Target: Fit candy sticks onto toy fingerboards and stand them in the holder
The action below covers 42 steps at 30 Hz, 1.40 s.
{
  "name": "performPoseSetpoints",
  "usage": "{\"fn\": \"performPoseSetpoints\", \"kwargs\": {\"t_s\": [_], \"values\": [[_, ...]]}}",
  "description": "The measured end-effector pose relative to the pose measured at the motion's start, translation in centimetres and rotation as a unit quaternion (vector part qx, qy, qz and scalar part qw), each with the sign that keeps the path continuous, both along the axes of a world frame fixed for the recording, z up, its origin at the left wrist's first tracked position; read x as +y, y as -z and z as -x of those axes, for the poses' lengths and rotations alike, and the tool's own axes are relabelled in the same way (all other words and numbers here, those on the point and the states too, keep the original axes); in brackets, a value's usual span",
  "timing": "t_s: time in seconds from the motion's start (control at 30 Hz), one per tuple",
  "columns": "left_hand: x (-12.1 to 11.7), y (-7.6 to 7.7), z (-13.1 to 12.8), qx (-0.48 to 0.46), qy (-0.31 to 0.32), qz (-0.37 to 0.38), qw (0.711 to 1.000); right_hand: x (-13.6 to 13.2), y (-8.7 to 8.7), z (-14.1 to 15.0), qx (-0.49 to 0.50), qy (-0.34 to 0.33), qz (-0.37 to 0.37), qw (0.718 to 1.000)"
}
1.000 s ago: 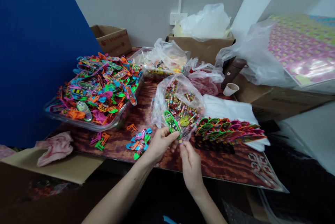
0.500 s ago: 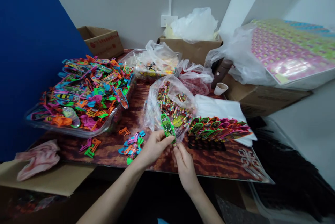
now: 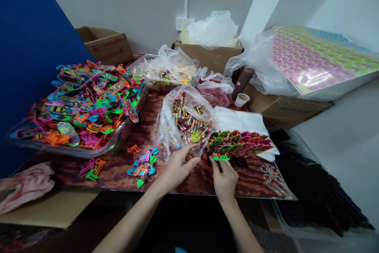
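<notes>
My right hand (image 3: 225, 178) pinches a green toy skateboard (image 3: 221, 158) at the front edge of a row of upright toy skateboards (image 3: 239, 141) in green, pink and orange. Those boards stand in a black holder (image 3: 241, 162). My left hand (image 3: 179, 168) holds nothing, thumb and fingers apart, just in front of a clear plastic bag (image 3: 168, 126) full of small colourful sticks (image 3: 194, 120). To its left lies a small pile of toy skateboards and plastic parts (image 3: 143, 166).
A clear tub (image 3: 97, 150) heaped with toy skateboards stands at left. White plastic bags (image 3: 239, 120) lie behind the row. A paper cup (image 3: 242, 100) and a brown bottle (image 3: 244, 81) stand further back. Black pieces (image 3: 314, 182) fill a bin at right.
My right hand has moved right with the green toy skateboard, which both hands held over the bag before. My left hand has let go of it. The view has shifted slightly.
</notes>
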<state>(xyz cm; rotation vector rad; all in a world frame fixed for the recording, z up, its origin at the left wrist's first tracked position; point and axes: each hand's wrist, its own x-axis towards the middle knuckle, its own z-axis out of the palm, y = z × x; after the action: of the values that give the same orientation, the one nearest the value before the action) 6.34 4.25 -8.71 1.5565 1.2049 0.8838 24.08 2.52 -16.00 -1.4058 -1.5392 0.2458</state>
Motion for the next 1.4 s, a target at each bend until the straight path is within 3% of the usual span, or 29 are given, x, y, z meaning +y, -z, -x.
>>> {"fn": "performPoseSetpoints", "kwargs": {"t_s": [0.13,0.27,0.47,0.67,0.83,1.03,1.27,1.4], "values": [[-0.2,1.2,1.0,0.008,0.002,0.022,1.000,0.9,0.8,0.5,-0.033,0.036,-0.014,0.999],[-0.3,1.3,1.2,-0.002,0.007,0.029,1.000,1.0,1.2,1.0,-0.075,0.059,-0.015,0.995],[0.4,-1.0,-0.1,-0.003,-0.005,-0.046,0.999,1.1,0.9,1.2,-0.131,0.104,0.006,0.986],[1.4,-2.7,-2.7,0.075,0.021,-0.172,0.982,1.2,0.4,1.4,-0.200,0.130,0.034,0.970],[2.1,-2.0,-4.2,0.133,-0.032,-0.223,0.965,1.3,0.2,1.4,-0.213,0.129,0.019,0.968],[2.5,-1.6,-4.9,0.176,-0.074,-0.211,0.959,1.4,0.0,1.4,-0.205,0.105,0.028,0.973],[2.4,-1.1,-5.0,0.199,-0.083,-0.215,0.953,1.3,0.0,1.5,-0.199,0.111,0.037,0.973],[2.3,-1.0,-5.2,0.192,-0.056,-0.223,0.954,1.3,0.3,1.5,-0.200,0.125,0.040,0.971]]}}
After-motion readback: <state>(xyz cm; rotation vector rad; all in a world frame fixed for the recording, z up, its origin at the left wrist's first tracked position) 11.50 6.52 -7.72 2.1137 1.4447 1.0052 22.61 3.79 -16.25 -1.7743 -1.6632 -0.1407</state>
